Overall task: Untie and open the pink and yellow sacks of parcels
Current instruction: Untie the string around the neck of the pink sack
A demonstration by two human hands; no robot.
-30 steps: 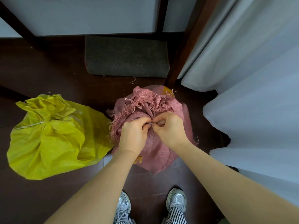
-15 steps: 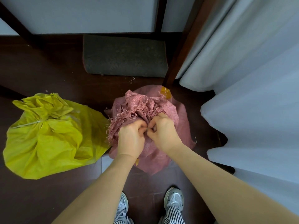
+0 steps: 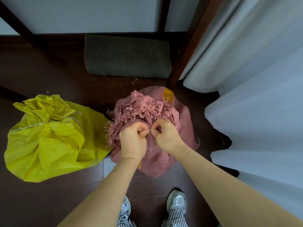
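The tie (image 3: pixel 150 131) sits right between my two hands, a short pale thread running crosswise from one thumb to the other, at the gathered neck of the pink sack (image 3: pixel 183 118). My left hand (image 3: pixel 133 141) pinches one end of it with fingers curled in; my right hand (image 3: pixel 167 136) pinches the other end the same way. Both are equally near the knot, knuckles almost touching, so I judge the loosening will come from drawing the two ends apart sideways, left hand leftward, right hand rightward.

Just beyond my fingers the frayed mouth of the sack bunches up and fans away from me. The sack's body spreads under and around both wrists.

To the left of my left hand the yellow sack (image 3: pixel 49 145) lies touching the pink one, its neck cinched by its own string (image 3: pixel 32 126), not yet untied. That side gives little room before my elbow meets it. To the right of my right hand hangs a white curtain (image 3: pixel 254 112), near but soft. Ahead lies a dark mat (image 3: pixel 127 56) on open floor; my shoes (image 3: pixel 177 203) are back toward me.
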